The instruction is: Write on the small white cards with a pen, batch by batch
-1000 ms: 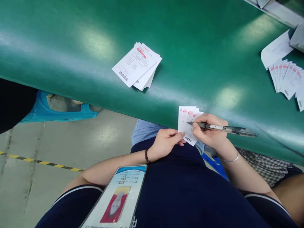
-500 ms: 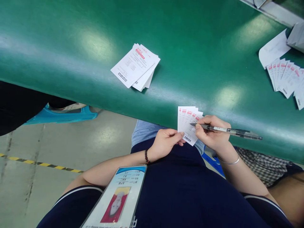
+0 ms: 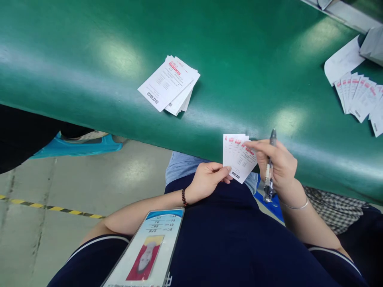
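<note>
two hands meet low in the middle of the frame, just above a dark navy lap, with a badge (image 3: 146, 249) hanging at the bottom edge. the left hand (image 3: 206, 180), a bead bracelet (image 3: 184, 197) on its wrist, pinches the lower left corner of a small fan of cards (image 3: 237, 157) between thumb and forefinger; its other fingers are curled under. the cards are white slips with a red header block near the top, lines of fine print below and a small black code at the lower end, spread so that several red headers show side by side. the right hand (image 3: 277, 163), with a thin bangle (image 3: 295, 206) on its wrist, lies on the right edge of the fan, its forefinger stretched across the top card near the red header. the same hand grips a pen (image 3: 268, 167), which stands nearly upright through its closed fingers, one end above the knuckles and the other below the palm. the fan sits between the two hands, over the near edge of the green table (image 3: 89, 59).

further up, left of centre, a loose stack of the same cards (image 3: 167, 84) lies on the table, well apart from the hands. at the upper right edge another row of cards (image 3: 357, 95) is fanned out, with a white sheet (image 3: 342, 59) above it.
</note>
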A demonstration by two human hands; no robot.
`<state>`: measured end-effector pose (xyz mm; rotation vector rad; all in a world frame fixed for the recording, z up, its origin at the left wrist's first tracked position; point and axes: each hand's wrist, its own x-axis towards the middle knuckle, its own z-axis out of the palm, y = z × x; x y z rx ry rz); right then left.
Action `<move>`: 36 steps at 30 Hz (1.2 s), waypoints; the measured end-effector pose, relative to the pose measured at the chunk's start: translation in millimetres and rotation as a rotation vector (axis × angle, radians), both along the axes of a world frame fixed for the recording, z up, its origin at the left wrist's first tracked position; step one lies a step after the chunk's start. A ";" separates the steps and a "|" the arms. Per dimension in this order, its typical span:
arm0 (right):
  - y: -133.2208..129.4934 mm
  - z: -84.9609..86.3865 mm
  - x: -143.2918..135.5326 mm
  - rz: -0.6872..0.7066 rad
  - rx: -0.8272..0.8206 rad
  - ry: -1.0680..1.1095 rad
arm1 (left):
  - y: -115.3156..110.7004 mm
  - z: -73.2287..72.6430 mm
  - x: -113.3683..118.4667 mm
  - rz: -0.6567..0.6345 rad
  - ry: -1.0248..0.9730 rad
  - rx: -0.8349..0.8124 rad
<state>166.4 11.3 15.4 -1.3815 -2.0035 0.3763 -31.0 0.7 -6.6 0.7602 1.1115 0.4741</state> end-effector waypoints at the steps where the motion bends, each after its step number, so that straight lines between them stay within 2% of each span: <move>1: 2.4 -0.9 2.1 0.050 0.024 -0.082 | -0.1 -0.9 -0.2 0.000 -0.003 0.004; 5: 8.0 -8.0 8.6 0.095 0.061 -0.242 | -0.7 -3.6 -1.4 -0.019 0.003 0.022; 11: 5.6 -16.8 10.6 0.092 0.073 -0.211 | -1.9 -5.3 -3.7 -0.057 0.046 0.076; 16: 4.7 -13.6 8.5 0.093 0.018 -0.166 | -1.4 -5.4 -3.6 -0.065 0.054 0.087; 19: -0.8 -10.2 7.3 -0.001 0.022 -0.050 | -0.4 -3.9 -2.8 -0.054 0.046 0.079; 22: -9.2 -7.8 4.8 -0.099 0.025 0.217 | 0.2 -2.4 -2.6 -0.050 0.047 0.062; 25: -15.8 -5.5 0.5 -0.124 -0.068 0.427 | 0.5 -1.9 -2.9 -0.053 0.057 0.056; 27: -18.2 -3.3 -2.6 -0.145 -0.169 0.471 | 0.5 -2.0 -3.1 -0.056 0.057 0.055; 31: -19.0 0.6 -6.3 -0.204 -0.263 0.329 | 0.6 -1.7 -2.6 -0.061 0.060 0.054; 36: -13.4 -2.1 -7.5 -0.128 -0.190 0.222 | 1.0 -1.0 -1.5 -0.048 0.049 0.052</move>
